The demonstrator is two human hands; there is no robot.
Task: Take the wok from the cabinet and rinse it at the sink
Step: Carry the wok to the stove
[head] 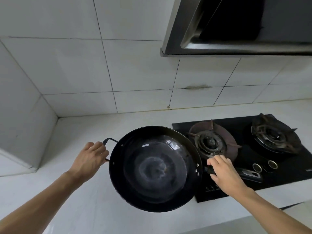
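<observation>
A large black wok [155,168] is held level above the white countertop, just left of the stove. Its inside looks shiny, with a pale ring at the bottom. My left hand [90,158] grips the small loop handle on the wok's left side. My right hand [224,171] is closed around the long black handle on the right side, and the handle's end sticks out past my fingers over the hob. No sink or cabinet is in view.
A black glass gas hob [236,188] with two burners and two knobs lies to the right. A steel range hood [236,39] hangs above it. White tiled walls meet in a corner at the left, and a white countertop [76,200] runs below.
</observation>
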